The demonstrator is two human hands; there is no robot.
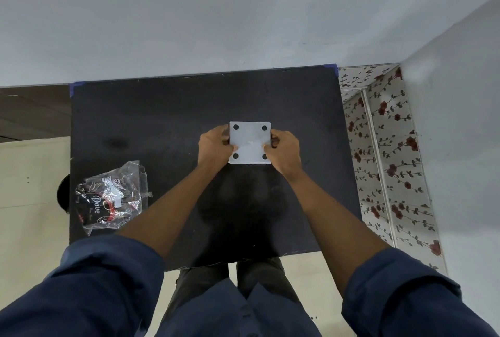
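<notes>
White square piece: flat panel [250, 141] with four black dots at its corners, over the middle of the black tabletop [162, 120]; whether it rests there or is lifted cannot be told.
Left hand: [215, 147] grips the panel's 9 o'clock edge, fingers [226, 133] curled round it.
Right hand: [284, 151] grips the 3 o'clock edge, fingers [276, 137] curled round it, thumb on the face.
Plastic wrapper: crumpled clear bag [113, 198] printed "Dove", at 8 o'clock from the panel, well apart, near the tabletop's edge.
Blue tape: [332, 67] on the far corner at 1 o'clock.
Floral surface: [384, 147] beside the tabletop at 3 o'clock.
In the way: nothing lies between the hands and the panel.
</notes>
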